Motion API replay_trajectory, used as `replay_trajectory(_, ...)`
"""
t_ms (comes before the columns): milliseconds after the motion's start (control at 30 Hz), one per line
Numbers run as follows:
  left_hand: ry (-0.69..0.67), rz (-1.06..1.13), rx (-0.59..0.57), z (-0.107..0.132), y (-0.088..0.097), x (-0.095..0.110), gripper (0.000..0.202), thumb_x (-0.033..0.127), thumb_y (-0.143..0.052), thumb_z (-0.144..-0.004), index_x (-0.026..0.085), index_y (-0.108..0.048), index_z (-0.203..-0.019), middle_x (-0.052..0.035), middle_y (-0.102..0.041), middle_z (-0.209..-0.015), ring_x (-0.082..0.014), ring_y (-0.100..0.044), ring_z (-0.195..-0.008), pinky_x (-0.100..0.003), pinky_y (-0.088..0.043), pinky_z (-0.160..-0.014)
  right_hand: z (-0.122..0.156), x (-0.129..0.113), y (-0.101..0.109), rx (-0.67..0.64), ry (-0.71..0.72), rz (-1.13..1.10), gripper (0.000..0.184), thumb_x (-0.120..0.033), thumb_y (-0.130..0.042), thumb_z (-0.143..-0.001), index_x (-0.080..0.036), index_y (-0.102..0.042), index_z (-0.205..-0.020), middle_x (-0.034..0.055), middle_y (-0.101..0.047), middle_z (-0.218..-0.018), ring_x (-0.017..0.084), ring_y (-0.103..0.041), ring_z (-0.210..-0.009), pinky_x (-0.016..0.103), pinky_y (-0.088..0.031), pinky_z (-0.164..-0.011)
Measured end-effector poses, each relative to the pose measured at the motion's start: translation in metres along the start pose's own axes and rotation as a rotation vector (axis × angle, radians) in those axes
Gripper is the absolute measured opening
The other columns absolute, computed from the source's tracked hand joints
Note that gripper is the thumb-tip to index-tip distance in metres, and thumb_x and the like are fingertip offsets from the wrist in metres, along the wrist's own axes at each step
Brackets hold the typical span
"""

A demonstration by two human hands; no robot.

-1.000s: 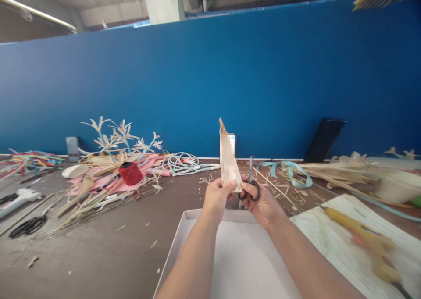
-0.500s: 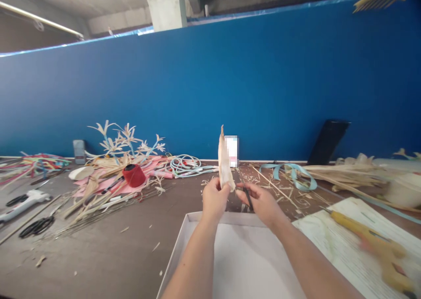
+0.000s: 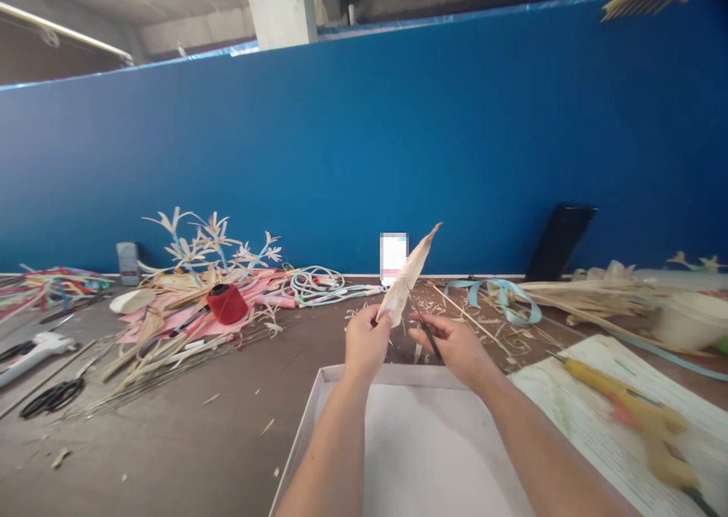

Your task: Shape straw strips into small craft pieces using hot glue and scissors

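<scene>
My left hand (image 3: 365, 342) is closed in a pinch on the lower end of a pale dried leaf strip (image 3: 408, 277), which leans up and to the right. My right hand (image 3: 455, 346) is closed round small dark-handled scissors (image 3: 425, 332), whose blades point up toward the base of the strip. Both hands hover above the far edge of a shallow white box lid (image 3: 335, 407) on the brown table.
A red thread spool (image 3: 226, 302) lies among dried-leaf flowers and pink paper (image 3: 193, 293) at the left, with black scissors (image 3: 51, 396) and a white glue gun (image 3: 31, 348) further left. A yellow glue gun (image 3: 631, 413) rests on paper at the right. A blue wall stands behind.
The leaf strip has tipped from upright to leaning right. The right hand turned the scissors so their blades point at the strip's base. Both hands stayed above the box's far edge.
</scene>
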State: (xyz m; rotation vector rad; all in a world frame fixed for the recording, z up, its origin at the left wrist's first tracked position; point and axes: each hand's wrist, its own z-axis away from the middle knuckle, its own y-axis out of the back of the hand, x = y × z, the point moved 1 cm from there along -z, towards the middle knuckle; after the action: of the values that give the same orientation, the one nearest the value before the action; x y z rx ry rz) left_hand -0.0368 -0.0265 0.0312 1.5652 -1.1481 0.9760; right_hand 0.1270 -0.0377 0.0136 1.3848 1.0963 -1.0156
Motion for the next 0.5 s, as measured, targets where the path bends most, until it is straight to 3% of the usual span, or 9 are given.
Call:
replay_trajectory(233,0.049,0.028,-0.002,-0.0021,0.0005,-0.0041,0.030,0.037,-0.052,-0.076,0.016,-0.068,-0.091,0.0014,-0.054,-0.058,-0.0111,-0.044,-0.053,-0.021,-0.033,-0.052,0.0029,-0.0094,0.0028,-0.016,-0.051,-0.030,0.050,-0.044,-0.072,-0.061,-0.017,-0.069,-0.103,-0.0027,-0.055,-0.055,0.012,-0.045,-0.051,0.024,-0.035,-0.047)
replay_trajectory(500,0.059,0.089,0.030,-0.0028,0.0018,-0.0084,0.029,0.040,-0.054,-0.073,0.016,-0.067,-0.082,0.0032,-0.049,-0.054,-0.0097,-0.039,-0.050,-0.020,-0.029,-0.049,0.0025,-0.0075,0.0056,-0.044,-0.070,-0.063,0.054,-0.047,-0.072,-0.061,-0.017,-0.068,-0.105,-0.0018,-0.056,-0.057,0.014,-0.050,-0.055,0.027,-0.041,-0.054)
